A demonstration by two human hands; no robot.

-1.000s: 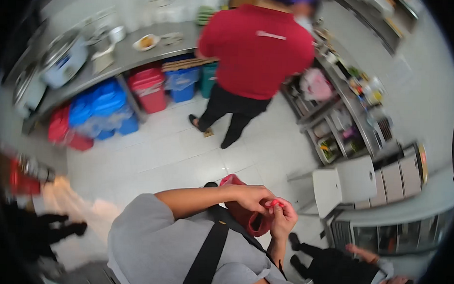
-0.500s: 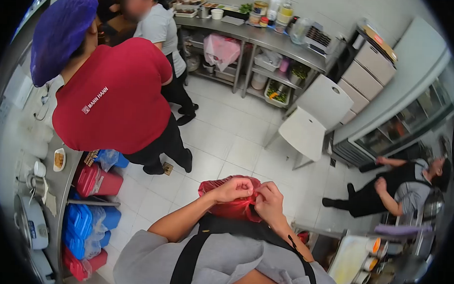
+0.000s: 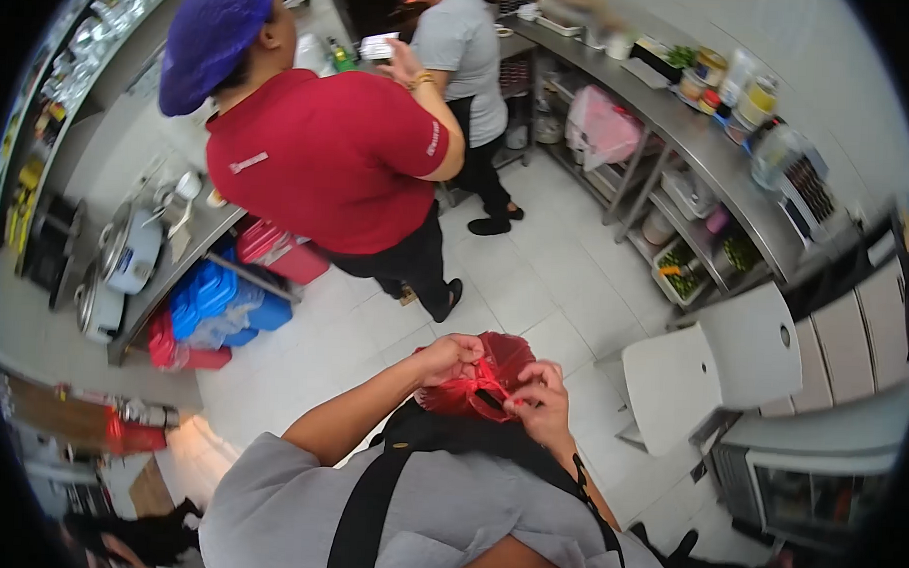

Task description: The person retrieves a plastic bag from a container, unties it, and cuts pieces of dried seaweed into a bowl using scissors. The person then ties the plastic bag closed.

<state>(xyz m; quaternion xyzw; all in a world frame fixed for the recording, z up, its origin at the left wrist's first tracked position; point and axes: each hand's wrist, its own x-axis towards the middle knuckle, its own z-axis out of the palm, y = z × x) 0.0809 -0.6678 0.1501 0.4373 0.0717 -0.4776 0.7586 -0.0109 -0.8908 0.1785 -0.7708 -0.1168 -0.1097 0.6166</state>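
In front of my waist is a red plastic bag (image 3: 505, 358), its top gathered and twisted between my hands. My left hand (image 3: 452, 358) pinches the gathered plastic on the left side. On the right, my right hand (image 3: 541, 399) grips another end of the plastic with bent fingers. A small dark gap shows in the bag's top between the hands. What the bag contains is hidden.
A person in a red shirt (image 3: 324, 159) stands ahead, holding a white object. Beyond is a person in grey (image 3: 467, 69). A white chair (image 3: 671, 387) stands at right. Blue bins (image 3: 214, 301) sit under the left counter. A steel counter (image 3: 720, 143) lines the back right.
My view has turned right, so the room has shifted. My hands have moved apart slightly, with the plastic stretched between them. The person in red has raised a hand holding a white object.
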